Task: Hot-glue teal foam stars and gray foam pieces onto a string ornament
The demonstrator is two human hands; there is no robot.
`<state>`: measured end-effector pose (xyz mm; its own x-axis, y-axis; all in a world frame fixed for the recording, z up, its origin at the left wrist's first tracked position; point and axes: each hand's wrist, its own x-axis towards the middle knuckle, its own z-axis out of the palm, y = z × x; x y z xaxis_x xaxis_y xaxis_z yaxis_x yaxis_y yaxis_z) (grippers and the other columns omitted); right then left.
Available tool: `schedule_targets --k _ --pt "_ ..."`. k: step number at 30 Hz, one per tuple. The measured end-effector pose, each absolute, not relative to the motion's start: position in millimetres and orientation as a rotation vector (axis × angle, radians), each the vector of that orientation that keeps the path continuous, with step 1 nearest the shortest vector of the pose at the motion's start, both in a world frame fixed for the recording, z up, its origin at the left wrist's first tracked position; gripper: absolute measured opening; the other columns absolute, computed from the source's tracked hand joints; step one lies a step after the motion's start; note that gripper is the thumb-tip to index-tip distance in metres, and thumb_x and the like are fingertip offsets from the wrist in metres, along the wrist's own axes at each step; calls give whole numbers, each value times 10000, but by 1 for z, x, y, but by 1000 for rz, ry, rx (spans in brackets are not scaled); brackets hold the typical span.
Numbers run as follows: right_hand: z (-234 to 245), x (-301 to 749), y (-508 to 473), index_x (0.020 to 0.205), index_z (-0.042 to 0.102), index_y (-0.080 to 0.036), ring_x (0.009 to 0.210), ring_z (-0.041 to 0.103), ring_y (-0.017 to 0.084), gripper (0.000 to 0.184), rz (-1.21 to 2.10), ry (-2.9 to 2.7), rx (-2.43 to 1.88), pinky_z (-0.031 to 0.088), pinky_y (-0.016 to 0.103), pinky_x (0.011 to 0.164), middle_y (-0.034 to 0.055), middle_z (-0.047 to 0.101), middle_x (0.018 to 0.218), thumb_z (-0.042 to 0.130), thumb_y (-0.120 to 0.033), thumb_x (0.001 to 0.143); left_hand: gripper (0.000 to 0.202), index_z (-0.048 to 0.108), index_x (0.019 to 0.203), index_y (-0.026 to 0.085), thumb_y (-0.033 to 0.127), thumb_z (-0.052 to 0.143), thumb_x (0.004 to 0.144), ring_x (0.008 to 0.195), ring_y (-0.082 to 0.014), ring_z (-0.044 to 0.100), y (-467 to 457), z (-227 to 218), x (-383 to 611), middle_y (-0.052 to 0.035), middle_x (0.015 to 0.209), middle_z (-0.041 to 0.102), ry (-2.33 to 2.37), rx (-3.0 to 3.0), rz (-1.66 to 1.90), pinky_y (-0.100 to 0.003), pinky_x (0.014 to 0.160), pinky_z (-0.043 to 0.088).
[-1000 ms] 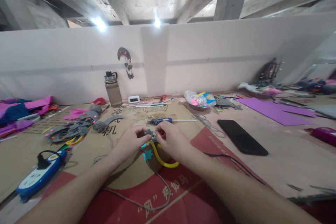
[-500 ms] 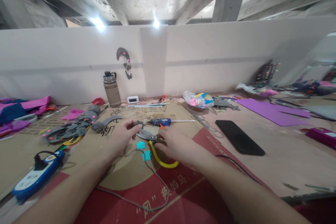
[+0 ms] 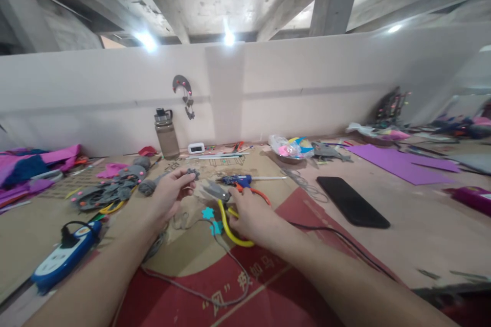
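Observation:
My left hand pinches a small dark grey cut piece between thumb and fingertips. My right hand is closed on yellow-handled scissors, whose blades point left toward the grey piece but stand apart from it. One yellow handle loop hangs below the right hand. Under the blades, two turquoise star-shaped cutouts lie on the cardboard. A grey cord curves over the cardboard between my forearms. Just beyond the right hand lies a blue glue gun, with an orange curved part showing beside the hand.
A black phone and purple sheets lie to the right. On the left are a power strip and grey pieces with pink dots. A bottle, small white clock and bowl stand along the wall.
My left hand has drawn up and left with the grey piece, away from the blades. The scissors have shifted slightly, and more of the blades and the orange part now shows.

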<state>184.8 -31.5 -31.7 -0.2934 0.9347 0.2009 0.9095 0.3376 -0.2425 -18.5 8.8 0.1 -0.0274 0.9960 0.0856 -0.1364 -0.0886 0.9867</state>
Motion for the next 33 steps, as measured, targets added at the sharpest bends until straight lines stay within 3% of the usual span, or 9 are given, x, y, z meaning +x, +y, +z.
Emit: schedule_targets --k 3,9,13,33 --pt "-31 188 -24 1185 454 -203 842 576 208 438 286 -2119 -1492 421 291 706 100 582 981 516 -324 769 253 575 700 138 240 761 562 492 -44 445 9 3 -21 43 591 512 1076 1120 1447 -142 415 351" --pt "-28 194 -15 1221 433 -223 934 521 182 477 287 -2006 -1209 406 289 819 75 556 1076 525 -217 753 219 587 699 119 234 745 600 472 -38 445 8 4 -23 31 579 515 968 1116 1405 -142 415 361" --pt "-28 196 -15 1242 424 -234 946 511 198 499 146 -2093 -1230 406 307 827 84 540 1079 531 -246 755 191 595 689 112 221 733 614 484 -49 475 7 5 -22 16 575 535 959 1093 1391 -156 458 412" --pt "-30 196 -11 1310 366 -253 953 533 207 530 -121 -2297 -1367 410 291 804 86 528 1094 508 -312 802 143 602 706 123 176 699 615 444 -43 460 6 2 -19 32 561 524 998 1155 1289 -153 435 393"
